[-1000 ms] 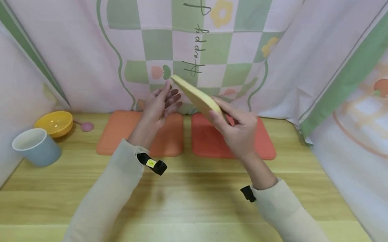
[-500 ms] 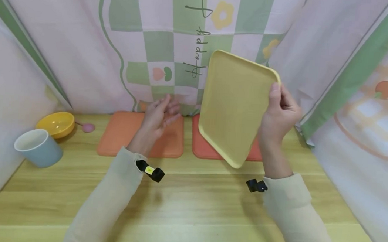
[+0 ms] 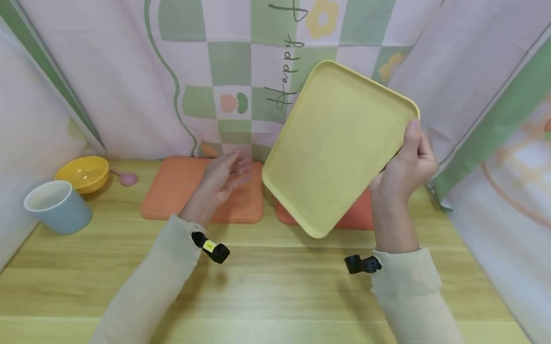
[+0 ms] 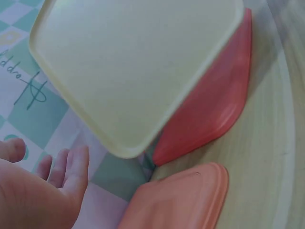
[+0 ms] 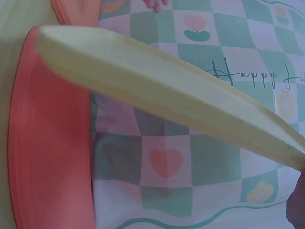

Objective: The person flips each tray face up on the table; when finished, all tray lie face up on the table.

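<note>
Here's the yellow tray [image 3: 338, 149], tilted up above the table [image 3: 267, 308], partly masking the flat red piece [image 3: 358, 214]! The right hand [image 3: 401, 169] grips its edge; the left hand [image 3: 218, 176], fingers loose, holds nothing near the flat orange piece [image 3: 172, 192].

The right hand [image 3: 401, 168] grips with its thumb [image 3: 412, 137] straight; to its left, well apart, the left hand [image 3: 219, 175] hovers with relaxed fingers [image 4: 77, 172].
</note>
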{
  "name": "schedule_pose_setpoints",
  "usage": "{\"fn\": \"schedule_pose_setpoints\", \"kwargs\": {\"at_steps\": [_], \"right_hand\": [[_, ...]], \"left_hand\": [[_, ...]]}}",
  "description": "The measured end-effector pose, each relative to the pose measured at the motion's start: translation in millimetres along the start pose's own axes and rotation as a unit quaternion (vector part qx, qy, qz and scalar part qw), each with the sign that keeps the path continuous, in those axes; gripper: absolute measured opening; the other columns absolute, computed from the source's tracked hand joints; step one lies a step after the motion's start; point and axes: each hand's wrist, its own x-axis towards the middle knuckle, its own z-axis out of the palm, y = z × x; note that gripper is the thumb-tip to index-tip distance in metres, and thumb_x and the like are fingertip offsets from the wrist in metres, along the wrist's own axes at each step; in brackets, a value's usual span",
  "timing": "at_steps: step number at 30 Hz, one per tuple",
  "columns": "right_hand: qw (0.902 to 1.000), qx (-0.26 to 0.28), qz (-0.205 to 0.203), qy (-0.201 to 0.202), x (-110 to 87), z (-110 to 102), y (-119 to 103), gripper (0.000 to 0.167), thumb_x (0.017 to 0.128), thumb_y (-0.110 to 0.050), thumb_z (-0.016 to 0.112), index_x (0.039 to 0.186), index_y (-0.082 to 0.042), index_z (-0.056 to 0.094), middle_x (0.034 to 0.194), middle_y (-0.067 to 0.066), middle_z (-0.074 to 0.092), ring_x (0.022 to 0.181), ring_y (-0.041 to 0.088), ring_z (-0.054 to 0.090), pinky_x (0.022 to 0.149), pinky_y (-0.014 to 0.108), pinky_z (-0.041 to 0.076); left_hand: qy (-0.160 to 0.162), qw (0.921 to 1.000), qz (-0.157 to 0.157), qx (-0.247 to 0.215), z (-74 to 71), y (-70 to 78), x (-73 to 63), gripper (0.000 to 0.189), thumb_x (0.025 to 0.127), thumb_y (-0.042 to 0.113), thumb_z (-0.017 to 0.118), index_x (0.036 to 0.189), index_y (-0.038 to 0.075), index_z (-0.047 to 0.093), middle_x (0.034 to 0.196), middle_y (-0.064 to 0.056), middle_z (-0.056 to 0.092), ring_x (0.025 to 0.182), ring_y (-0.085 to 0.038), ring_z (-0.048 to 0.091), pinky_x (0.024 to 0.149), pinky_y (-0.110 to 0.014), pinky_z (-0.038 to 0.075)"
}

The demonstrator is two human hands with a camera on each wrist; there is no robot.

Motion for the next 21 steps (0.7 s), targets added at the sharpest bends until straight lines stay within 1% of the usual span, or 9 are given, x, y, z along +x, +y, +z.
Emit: {"fn": "schedule_pose_setpoints", "kwargs": {"at_steps": [3,6,7,9,12,13,16,19,21], "right_hand": [[0.9993,0.026,0.027,0.01,0.4,-1,1,0.047,0.091,-0.006,0.076,0.057,0.005,0.045,0.068,0.017,0.062,0.058,0.026,0.065,0.052,0.031,0.057],[0.9981,0.035,0.045,0.022,-0.4,-1,1,0.044,0.092,-0.008,0.075,0.059,0.005,0.049,0.072,0.018,0.065,0.063,0.027,0.067,0.057,0.033,0.059],[0.9978,0.036,0.049,0.026,-0.6,0,1,0.045,0.092,-0.008,0.075,0.059,0.004,0.047,0.071,0.017,0.065,0.063,0.027,0.067,0.057,0.033,0.059],[0.9972,0.04,0.053,0.032,-1.3,0,1,0.047,0.093,-0.008,0.074,0.058,0.003,0.045,0.071,0.017,0.064,0.063,0.027,0.067,0.058,0.032,0.059],[0.9961,0.052,0.062,0.036,-2.0,2,0,0.043,0.094,-0.008,0.073,0.06,0.004,0.05,0.075,0.018,0.066,0.065,0.027,0.068,0.059,0.033,0.059],[0.9958,0.054,0.065,0.034,-2.1,2,0,0.042,0.095,-0.008,0.072,0.061,0.005,0.051,0.075,0.018,0.066,0.066,0.028,0.068,0.059,0.033,0.06],[0.9948,0.063,0.074,0.03,-2.9,3,0,0.039,0.097,-0.009,0.07,0.065,0.006,0.054,0.078,0.019,0.067,0.067,0.028,0.069,0.06,0.034,0.06],[0.9935,0.068,0.087,0.029,-3.6,3,0,0.04,0.099,-0.011,0.068,0.065,0.005,0.053,0.08,0.018,0.067,0.068,0.028,0.069,0.061,0.034,0.06],[0.9923,0.069,0.097,0.035,-4.1,4,1,0.039,0.099,-0.01,0.068,0.066,0.004,0.053,0.082,0.018,0.067,0.07,0.027,0.069,0.063,0.035,0.061]], "left_hand": [[0.003,0.9999,-0.005,0.014,-5.0,-5.9,0.1,0.025,0.107,0.022,0.055,0.122,0.003,0.06,0.13,-0.019,0.06,0.114,-0.029,0.062,0.107,-0.044,0.048],[0.007,0.9996,-0.011,0.023,-9.6,-10.9,-0.2,0.025,0.106,0.025,0.058,0.118,0.003,0.06,0.126,-0.017,0.06,0.107,-0.025,0.064,0.109,-0.046,0.045],[0.008,0.9996,-0.011,0.023,-10.9,-12.5,-0.2,0.025,0.105,0.025,0.059,0.118,0.003,0.06,0.125,-0.017,0.061,0.103,-0.024,0.064,0.109,-0.046,0.045],[0.01,0.9995,-0.012,0.029,-14.1,-15.0,-1.1,0.02,0.105,0.021,0.06,0.117,0.005,0.059,0.119,-0.014,0.061,0.097,-0.021,0.065,0.109,-0.047,0.044],[0.004,0.999,-0.016,0.043,-19.5,-18.7,-2.7,0.016,0.104,0.011,0.059,0.118,0.005,0.057,0.114,-0.01,0.061,0.097,-0.02,0.065,0.108,-0.046,0.046],[0.001,0.9988,-0.017,0.045,-21.1,-20.1,-3.4,0.017,0.103,0.007,0.059,0.12,0.004,0.056,0.115,-0.01,0.061,0.098,-0.021,0.065,0.107,-0.045,0.047],[-0.016,0.9982,-0.015,0.056,-24.2,-24.4,-5.1,0.028,0.102,0.001,0.059,0.129,0.0,0.052,0.117,-0.009,0.059,0.099,-0.021,0.064,0.101,-0.042,0.052],[-0.033,0.9982,-0.014,0.048,-25.3,-28.2,-7.3,0.042,0.1,-0.002,0.06,0.139,-0.003,0.044,0.118,-0.009,0.058,0.094,-0.02,0.065,0.097,-0.039,0.055],[-0.047,0.9977,-0.022,0.044,-25.7,-30.5,-9.1,0.047,0.1,-0.004,0.059,0.143,-0.003,0.04,0.116,-0.01,0.058,0.091,-0.019,0.066,0.097,-0.04,0.055]]}}
